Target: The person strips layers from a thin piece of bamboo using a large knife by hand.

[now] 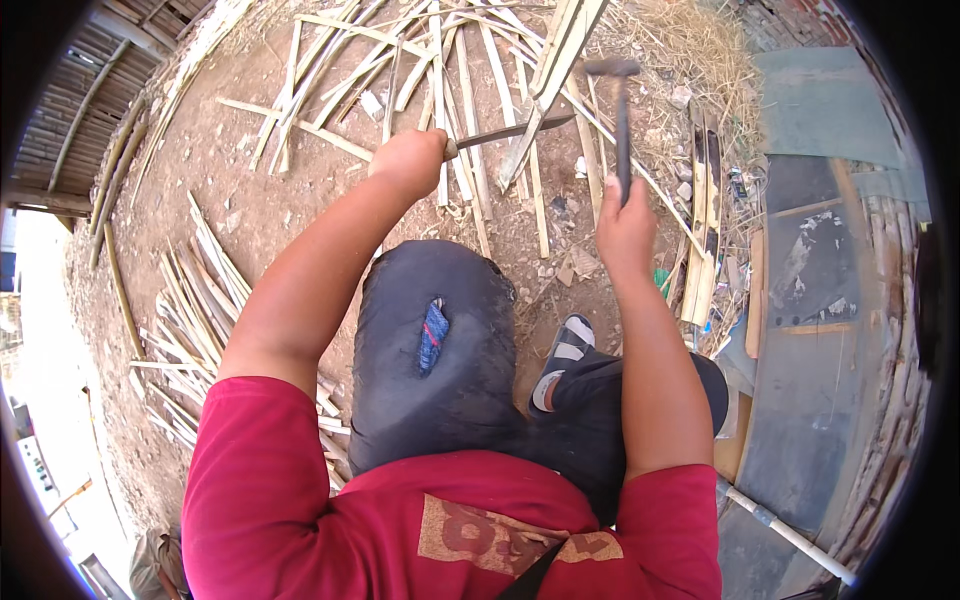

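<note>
My left hand (410, 162) is closed around the handle of a knife (492, 134), its dark blade pointing to the right. The blade crosses the near end of a long bamboo piece (566, 52), whose end looks split there; the piece runs up out of view at the top. In my right hand (627, 232) a hammer (622, 120) is gripped by its dark handle, head upward, to the right of the bamboo and apart from it.
Split bamboo strips (437, 70) lie crossed on the dirt ground ahead. Another heap of strips (200, 300) is at the left. Straw (690, 50) covers the far right, near longer bamboo pieces (700, 220). Dark sheets (810, 390) line the right side, beside a pale pole (785, 530).
</note>
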Tool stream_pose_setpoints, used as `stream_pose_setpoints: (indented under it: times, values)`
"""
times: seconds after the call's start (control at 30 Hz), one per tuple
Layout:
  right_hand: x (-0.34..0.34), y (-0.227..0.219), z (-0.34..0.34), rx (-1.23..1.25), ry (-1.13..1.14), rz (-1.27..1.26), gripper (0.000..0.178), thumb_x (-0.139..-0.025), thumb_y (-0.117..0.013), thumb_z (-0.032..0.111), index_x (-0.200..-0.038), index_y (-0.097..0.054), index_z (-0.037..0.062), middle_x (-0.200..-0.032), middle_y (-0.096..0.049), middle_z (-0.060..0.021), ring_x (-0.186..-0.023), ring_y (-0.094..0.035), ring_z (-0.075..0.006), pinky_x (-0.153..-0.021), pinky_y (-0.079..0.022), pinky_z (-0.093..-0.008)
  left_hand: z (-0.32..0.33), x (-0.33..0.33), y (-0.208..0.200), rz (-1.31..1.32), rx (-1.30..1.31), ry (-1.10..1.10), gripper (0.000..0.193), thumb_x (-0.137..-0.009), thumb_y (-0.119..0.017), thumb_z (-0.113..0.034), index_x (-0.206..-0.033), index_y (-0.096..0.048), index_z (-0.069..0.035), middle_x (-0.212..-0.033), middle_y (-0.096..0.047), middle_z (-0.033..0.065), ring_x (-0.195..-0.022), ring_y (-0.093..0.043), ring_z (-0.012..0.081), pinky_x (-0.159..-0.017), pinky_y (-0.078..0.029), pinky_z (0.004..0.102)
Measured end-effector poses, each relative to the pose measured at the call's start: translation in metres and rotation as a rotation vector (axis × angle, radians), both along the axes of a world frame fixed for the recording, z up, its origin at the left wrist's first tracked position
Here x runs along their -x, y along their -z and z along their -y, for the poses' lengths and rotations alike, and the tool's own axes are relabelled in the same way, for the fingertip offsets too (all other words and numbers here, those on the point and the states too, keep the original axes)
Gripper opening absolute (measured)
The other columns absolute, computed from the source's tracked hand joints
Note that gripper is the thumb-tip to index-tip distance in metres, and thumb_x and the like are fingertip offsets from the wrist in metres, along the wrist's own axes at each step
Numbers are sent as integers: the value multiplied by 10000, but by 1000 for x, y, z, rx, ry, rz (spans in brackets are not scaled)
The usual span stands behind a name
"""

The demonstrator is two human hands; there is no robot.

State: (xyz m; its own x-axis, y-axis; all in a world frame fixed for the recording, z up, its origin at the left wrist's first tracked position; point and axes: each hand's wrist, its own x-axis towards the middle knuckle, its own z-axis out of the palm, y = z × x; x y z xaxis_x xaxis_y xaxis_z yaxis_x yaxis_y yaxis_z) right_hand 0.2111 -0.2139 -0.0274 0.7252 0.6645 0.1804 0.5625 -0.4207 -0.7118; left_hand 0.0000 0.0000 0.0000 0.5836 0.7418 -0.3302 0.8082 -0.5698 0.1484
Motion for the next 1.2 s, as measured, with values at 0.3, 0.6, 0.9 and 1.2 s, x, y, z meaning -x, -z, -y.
stream_pose_setpoints:
  times: [0.3,0.6,0.9,1.2]
  values:
    - [-9,-58,-13,-186,39,98,354,-1063,-562,354,-953,-608,21,-667,-604,-98,-572,-575,-243,-558,-433,-429,-2,0,12,45,46,-47,227,-1034,-558,-203,-1209,-652,-93,-1128,-724,194,-1076,-707,365,-917,-564,484]
    - [1,51,5,454,45,2,373,-1052,-532,387,-1070,-618,24,-818,-697,-234,-855,-696,-438,-731,-502,-534,-10,2,17,24,67,-42,221,-1026,-566,-176,-1212,-655,-99,-1125,-726,189,-1079,-708,351,-925,-564,480]
    - [2,10,-12,-82,56,64,371,-1051,-539,414,-1056,-612,50,-750,-689,-204,-702,-676,-462,-625,-509,-510,-16,1,31,-27,-12,4,241,-970,-575,-70,-1181,-691,-83,-1133,-740,178,-1069,-721,336,-906,-585,443]
    - [-2,-19,-20,14,111,29,383,-1054,-526,400,-1044,-628,32,-822,-711,-226,-815,-709,-444,-702,-533,-523,-11,8,47,-16,7,4,223,-1019,-553,-173,-1194,-642,-67,-1074,-733,213,-1038,-715,384,-897,-565,496]
